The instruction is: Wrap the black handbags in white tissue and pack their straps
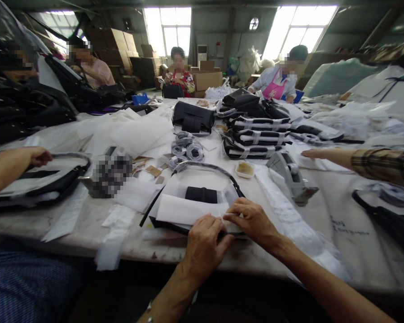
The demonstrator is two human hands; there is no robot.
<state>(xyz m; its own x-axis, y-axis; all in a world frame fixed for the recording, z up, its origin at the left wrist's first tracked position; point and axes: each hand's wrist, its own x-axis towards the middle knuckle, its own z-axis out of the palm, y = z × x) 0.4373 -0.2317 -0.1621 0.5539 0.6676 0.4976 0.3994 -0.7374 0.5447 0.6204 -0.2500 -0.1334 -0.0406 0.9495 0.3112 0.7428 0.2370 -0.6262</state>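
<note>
At the near edge of the worktop (353, 251): black bag (201, 194), partly covered

Left hand (204, 244): fingers bent, laid on the near edge of the white sheet (188, 209); a grip cannot be confirmed. Right hand (254, 220): thumb and fingers apparently pinching the sheet's right end. The bag lies beneath the sheet, between the hands and its arched handle (215, 165).

Status, as judged: sheet placed over part of the bag; film on the handle. The dark front panel is uncovered, and no securing strip is visible yet.

Right: tape dispenser (298, 190). Beyond the handle: shallow container (245, 169), grey coils (195, 151). Far right of these: stacked bags (256, 137) with white strips. Far left: a co-worker's hand (40, 157) near another bag.
</note>
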